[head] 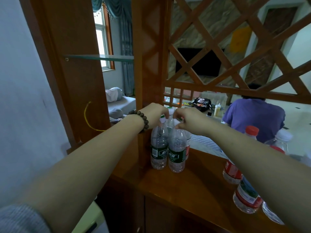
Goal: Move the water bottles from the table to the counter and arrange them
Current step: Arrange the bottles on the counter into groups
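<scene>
A wooden room divider point(218, 52) with a diagonal lattice rises from the back of a glossy wooden counter point(185, 187), and through it a second person in a purple shirt point(254, 116) is seen from behind, sitting in the room beyond.

On the counter, near the divider's post, two green-label bottles stand upright and touching side by side: the left green bottle point(159, 148) and the right green bottle point(177, 150). More bottles stand just behind them, partly hidden, one showing a strip of red label point(187, 151).

Toward the right end of the counter, well apart from that group, stand several red-label bottles point(232, 170), partly covered by the person's right forearm; one with a red cap point(252, 130) rises behind the arm.

Both bare arms reach forward over the counter. The left hand point(155, 115), with a bead bracelet point(143, 119) on its wrist, has its fingers curled down around the cap and neck of the left green bottle. The right hand point(186, 120) pinches the cap of the right green bottle with curled fingertips.
</scene>
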`<action>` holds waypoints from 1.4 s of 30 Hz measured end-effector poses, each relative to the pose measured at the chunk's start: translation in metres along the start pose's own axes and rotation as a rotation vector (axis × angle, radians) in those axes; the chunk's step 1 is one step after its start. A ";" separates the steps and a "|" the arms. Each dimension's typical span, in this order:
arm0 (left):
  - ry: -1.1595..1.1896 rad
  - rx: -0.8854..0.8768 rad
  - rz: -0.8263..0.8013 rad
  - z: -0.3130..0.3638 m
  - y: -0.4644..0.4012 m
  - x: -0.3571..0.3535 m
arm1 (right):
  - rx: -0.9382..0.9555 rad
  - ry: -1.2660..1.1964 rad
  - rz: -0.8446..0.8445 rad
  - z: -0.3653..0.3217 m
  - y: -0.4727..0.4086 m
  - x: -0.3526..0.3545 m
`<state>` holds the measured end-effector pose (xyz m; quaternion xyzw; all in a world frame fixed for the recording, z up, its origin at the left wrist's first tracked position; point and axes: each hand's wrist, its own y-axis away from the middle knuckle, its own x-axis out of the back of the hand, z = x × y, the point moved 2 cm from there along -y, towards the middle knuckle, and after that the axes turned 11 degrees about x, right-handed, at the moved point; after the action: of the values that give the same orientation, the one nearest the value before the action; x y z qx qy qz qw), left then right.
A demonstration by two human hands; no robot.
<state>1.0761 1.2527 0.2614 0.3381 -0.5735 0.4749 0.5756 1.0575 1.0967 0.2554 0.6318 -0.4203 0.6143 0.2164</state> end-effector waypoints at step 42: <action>0.260 -0.494 -0.155 0.230 -0.048 -0.041 | -0.343 0.058 -0.171 0.060 0.205 0.105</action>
<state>1.0473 1.0159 0.2546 0.1668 -0.5658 0.3146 0.7437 0.9187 0.9083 0.2971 0.6012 -0.4569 0.5311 0.3844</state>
